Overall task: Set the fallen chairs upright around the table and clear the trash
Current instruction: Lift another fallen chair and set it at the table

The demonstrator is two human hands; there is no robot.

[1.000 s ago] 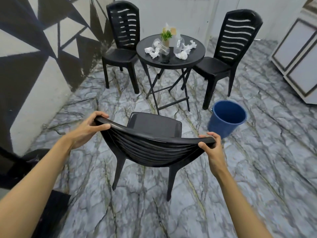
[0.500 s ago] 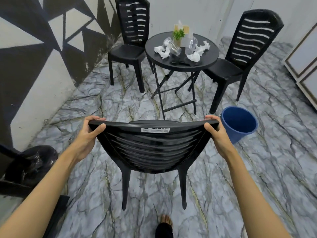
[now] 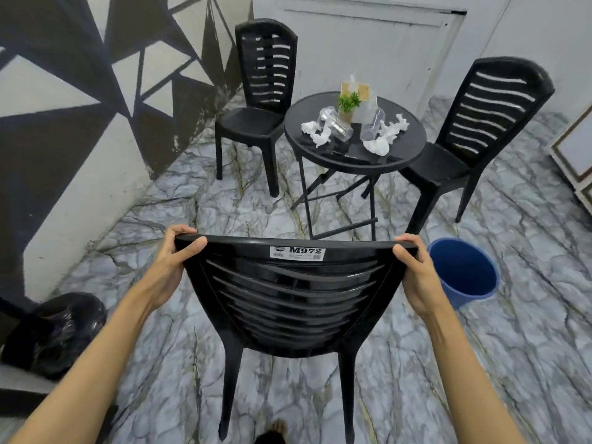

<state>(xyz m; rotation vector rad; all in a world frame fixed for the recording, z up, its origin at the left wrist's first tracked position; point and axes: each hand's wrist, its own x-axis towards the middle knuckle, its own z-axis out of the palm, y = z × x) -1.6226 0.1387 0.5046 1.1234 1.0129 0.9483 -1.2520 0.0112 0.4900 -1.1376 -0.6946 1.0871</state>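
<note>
The chair [image 3: 294, 283] is held on the counter's [image 3: 413, 152] near side, its top rail clasped at either end by the left grip [image 3: 174, 261] and right grip [image 3: 416, 274], fingers curled. If pushed too far, the counter's frame could be struck and the trash [image 3: 378, 146] scattered.

Café corner: bistro table [image 3: 333, 157], chairs [image 3: 262, 100]
</note>
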